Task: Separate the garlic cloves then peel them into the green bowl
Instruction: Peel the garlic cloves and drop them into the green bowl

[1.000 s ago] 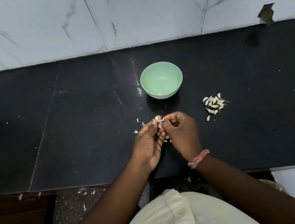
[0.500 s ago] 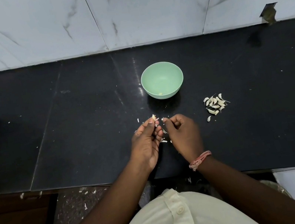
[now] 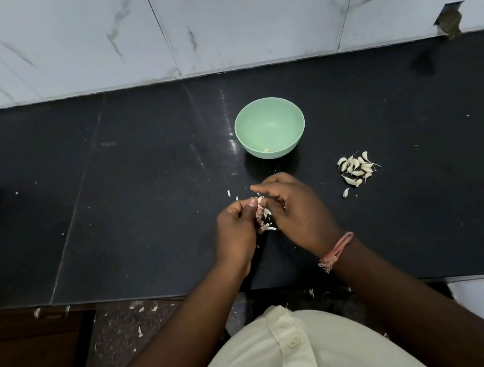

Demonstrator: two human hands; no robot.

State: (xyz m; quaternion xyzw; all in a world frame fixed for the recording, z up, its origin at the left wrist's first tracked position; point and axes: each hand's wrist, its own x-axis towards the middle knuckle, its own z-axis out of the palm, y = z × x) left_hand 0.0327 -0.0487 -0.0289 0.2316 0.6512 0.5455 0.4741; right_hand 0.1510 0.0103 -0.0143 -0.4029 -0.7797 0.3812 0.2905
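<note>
A garlic clove [image 3: 259,209], its papery skin partly lifted, sits pinched in the curled fingers of the left hand [image 3: 237,232] above a black stone counter [image 3: 141,200]. The right hand [image 3: 294,209] closes in from the side, its fingers bent toward the clove and plucking at the skin; whether it grips the clove itself cannot be told. Loose peelings [image 3: 269,227] lie directly beneath the hands. Just beyond them stands the green bowl [image 3: 266,107], holding what looks like a single peeled clove [image 3: 266,150]. To the right, well apart from the bowl, a heap of separated cloves [image 3: 356,169] waits unpeeled. Separation appears finished; the peeling seems barely begun, with nearly the whole heap left.
</note>
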